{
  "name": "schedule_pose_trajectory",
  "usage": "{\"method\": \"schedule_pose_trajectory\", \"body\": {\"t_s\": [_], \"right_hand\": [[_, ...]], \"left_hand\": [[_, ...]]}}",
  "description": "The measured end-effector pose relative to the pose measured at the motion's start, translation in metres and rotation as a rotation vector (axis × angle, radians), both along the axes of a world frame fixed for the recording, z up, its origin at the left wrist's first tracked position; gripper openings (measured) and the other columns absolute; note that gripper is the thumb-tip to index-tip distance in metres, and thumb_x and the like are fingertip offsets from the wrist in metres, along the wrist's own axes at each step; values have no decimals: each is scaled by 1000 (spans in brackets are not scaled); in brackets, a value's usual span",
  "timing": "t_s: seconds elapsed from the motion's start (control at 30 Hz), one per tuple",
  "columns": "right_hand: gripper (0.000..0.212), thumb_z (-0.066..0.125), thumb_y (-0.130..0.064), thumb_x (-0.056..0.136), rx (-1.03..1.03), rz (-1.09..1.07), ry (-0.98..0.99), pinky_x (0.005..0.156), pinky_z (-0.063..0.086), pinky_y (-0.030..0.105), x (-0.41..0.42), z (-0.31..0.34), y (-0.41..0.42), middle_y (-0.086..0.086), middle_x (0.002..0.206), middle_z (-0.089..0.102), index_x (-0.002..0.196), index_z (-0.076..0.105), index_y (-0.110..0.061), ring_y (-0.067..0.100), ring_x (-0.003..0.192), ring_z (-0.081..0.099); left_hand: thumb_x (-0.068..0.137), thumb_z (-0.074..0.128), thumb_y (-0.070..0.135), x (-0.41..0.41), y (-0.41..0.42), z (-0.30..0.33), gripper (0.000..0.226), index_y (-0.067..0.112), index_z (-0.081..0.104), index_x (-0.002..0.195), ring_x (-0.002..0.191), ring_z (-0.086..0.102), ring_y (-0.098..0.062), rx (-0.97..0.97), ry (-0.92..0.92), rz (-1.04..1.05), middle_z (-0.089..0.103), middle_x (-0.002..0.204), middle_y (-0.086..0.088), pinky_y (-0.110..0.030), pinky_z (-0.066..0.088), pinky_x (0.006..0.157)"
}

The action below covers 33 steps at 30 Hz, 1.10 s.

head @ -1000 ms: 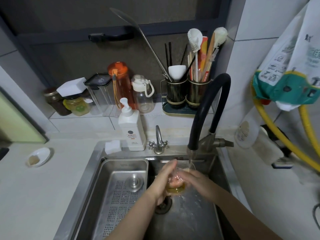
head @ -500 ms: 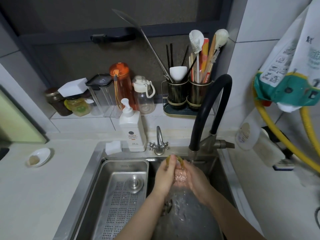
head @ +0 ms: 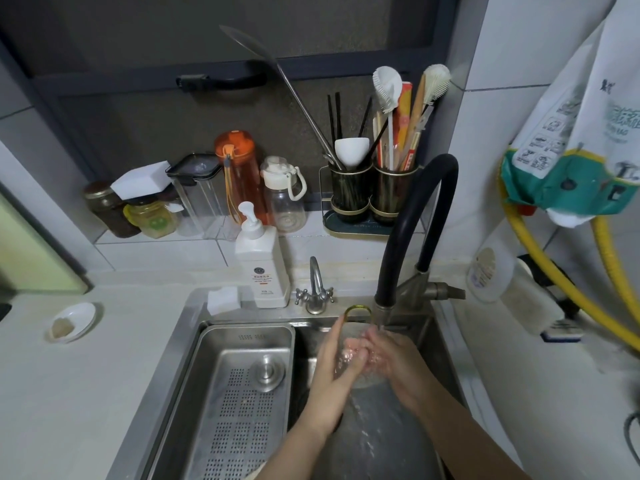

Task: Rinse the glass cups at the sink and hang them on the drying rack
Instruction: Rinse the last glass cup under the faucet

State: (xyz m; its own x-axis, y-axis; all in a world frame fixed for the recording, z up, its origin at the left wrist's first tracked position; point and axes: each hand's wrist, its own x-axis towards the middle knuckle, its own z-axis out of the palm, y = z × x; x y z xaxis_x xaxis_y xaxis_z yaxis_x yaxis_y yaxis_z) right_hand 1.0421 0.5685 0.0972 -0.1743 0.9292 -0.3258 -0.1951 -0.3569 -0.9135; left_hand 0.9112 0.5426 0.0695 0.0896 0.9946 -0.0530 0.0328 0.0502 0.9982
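A clear glass cup (head: 349,370) with a yellow handle sits between both hands over the steel sink (head: 194,327), under the black curved faucet (head: 408,223). Water runs from the spout onto it and splashes into the basin. My left hand (head: 332,372) wraps the cup's left side. My right hand (head: 391,362) covers its right side with fingers on or in the glass. The yellow handle pokes up behind my left fingertips. Most of the cup is hidden by the hands. No drying rack is in view.
A perforated steel drain tray (head: 239,396) with a plug fills the sink's left half. A soap pump bottle (head: 261,268), a small tap (head: 315,289) and a white sponge (head: 223,299) line the sink's back edge. Jars, bottles and utensil holders (head: 372,194) stand on the ledge. A small dish (head: 72,322) rests on the left counter.
The cup has been lifted and tilted under the spout, its yellow handle now pointing up. Both hands moved slightly up and back with it, and water now pours off below.
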Motion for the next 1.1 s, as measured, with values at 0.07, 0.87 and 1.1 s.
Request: {"method": "schedule_pose_trajectory", "body": {"t_s": [0.07, 0.87, 1.1], "right_hand": [[32, 45, -27, 96, -52, -45, 86, 81, 53, 40, -4, 2, 3, 19, 104, 71, 97, 67, -3, 24, 90, 71], [82, 60, -3, 82, 273, 640, -533, 88, 41, 6, 4, 14, 1, -30, 126, 42, 136, 14, -44, -25, 104, 45], [59, 61, -22, 88, 297, 689, -646, 108, 39, 24, -1, 12, -7, -27, 126, 48, 138, 33, -35, -19, 111, 46]], "left_hand": [[85, 61, 48, 2, 2, 6, 53, 52, 38, 134, 128, 35, 14, 26, 29, 39, 41, 138, 28, -12, 29, 104], [81, 61, 56, 2, 31, 10, 55, 10, 64, 111, 88, 72, -27, -528, -272, 117, 74, 97, -10, -38, 58, 71], [82, 58, 57, -5, 31, 15, 53, 8, 68, 100, 78, 72, -29, -560, -261, 145, 74, 86, -17, -36, 58, 66]]}}
